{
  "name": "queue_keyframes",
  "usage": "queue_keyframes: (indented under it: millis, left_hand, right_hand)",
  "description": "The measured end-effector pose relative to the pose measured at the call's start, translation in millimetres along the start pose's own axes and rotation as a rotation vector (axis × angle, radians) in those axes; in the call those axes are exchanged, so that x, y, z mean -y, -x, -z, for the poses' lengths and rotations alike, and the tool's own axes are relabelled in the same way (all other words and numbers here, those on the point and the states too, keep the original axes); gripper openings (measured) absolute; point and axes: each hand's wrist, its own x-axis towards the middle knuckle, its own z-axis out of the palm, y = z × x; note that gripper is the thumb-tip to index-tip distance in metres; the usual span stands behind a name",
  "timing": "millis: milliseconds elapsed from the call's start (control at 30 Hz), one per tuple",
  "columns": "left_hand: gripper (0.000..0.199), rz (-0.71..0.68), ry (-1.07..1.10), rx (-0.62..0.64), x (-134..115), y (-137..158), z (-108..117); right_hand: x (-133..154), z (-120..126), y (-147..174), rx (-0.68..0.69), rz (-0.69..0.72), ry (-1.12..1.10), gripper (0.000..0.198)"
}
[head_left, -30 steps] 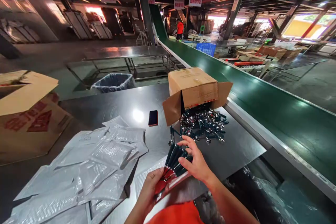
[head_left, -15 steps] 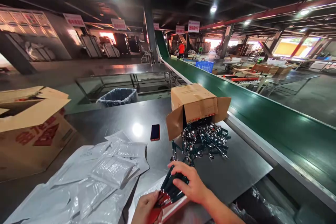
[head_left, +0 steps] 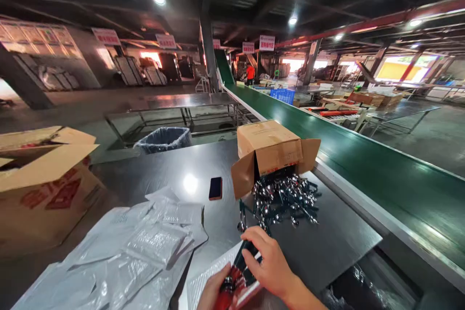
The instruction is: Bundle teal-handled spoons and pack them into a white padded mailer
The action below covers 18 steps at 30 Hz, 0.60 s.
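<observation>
Low in the head view, my left hand (head_left: 216,288) grips the lower end of a bundle of dark-handled spoons (head_left: 238,261), beside something red and glossy that I cannot make out. My right hand (head_left: 271,264) curls its fingers and thumb round the handles at the upper end. Under the hands lies a pale bubble mailer (head_left: 203,273). Just beyond them, a loose heap of similar spoons (head_left: 286,198), with shiny metal heads and dark green handles, spills out of a tipped cardboard carton (head_left: 269,143).
White bubble mailers (head_left: 156,242) overlap at the left of the metal table (head_left: 319,247). A phone (head_left: 215,188) lies mid-table. A large open carton (head_left: 47,203) stands left, a lined bin (head_left: 163,139) behind. A green conveyor (head_left: 363,155) runs along the right. One person (head_left: 250,73) is far off.
The bundle and my left hand have shifted slightly right, and metal heads now show by the left fingers. My right hand has closed in over the handles. The view has tilted up a little.
</observation>
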Motion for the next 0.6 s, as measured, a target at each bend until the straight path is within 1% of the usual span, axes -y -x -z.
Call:
queue_keyframes:
  millis: [67, 133, 167, 233, 267, 300, 367, 467, 533, 600]
  left_hand:
    - [0.036, -0.091, 0.05, -0.017, -9.2, 7.0, -5.6]
    - [0.039, -0.112, 0.095, -0.067, -21.0, 13.9, -7.2]
    - [0.039, -0.109, 0.121, -0.089, -26.6, 16.9, -6.4]
    - [0.037, -0.11, 0.164, -0.132, -35.1, 21.9, -2.7]
    - [0.037, -0.121, 0.175, -0.145, -37.5, 23.9, -0.3]
    - [0.038, -0.138, 0.176, -0.156, -38.7, 25.5, 2.0]
    - [0.043, -0.166, 0.163, -0.167, -37.8, 27.8, 6.1]
    - [0.049, -0.187, 0.142, -0.162, -30.5, 29.9, 10.6]
    - [0.048, -0.186, 0.142, -0.158, -23.6, 31.0, 12.8]
    - [0.044, -0.171, 0.164, -0.168, -16.6, 32.0, 14.4]
  right_hand:
    - [7.0, 4.3, -7.1, 0.011, 0.026, -0.057, 0.032]
    - [12.3, 7.6, -13.3, -0.032, 0.035, -0.138, 0.041]
    - [14.1, 8.3, -15.3, -0.07, 0.04, -0.166, 0.038]
    - [16.4, 7.0, -16.7, -0.145, 0.063, -0.177, 0.022]
    - [16.9, 5.1, -16.0, -0.171, 0.083, -0.168, 0.019]
    - [17.2, 2.7, -14.9, -0.175, 0.107, -0.159, 0.021]
    - [17.6, -2.9, -12.0, -0.15, 0.152, -0.164, 0.026]
    - [20.1, -9.0, -9.4, -0.133, 0.128, -0.195, 0.014]
    - [22.6, -10.8, -8.5, -0.109, 0.11, -0.208, 0.016]
    - [24.4, -11.6, -6.5, -0.061, 0.134, -0.22, 0.014]
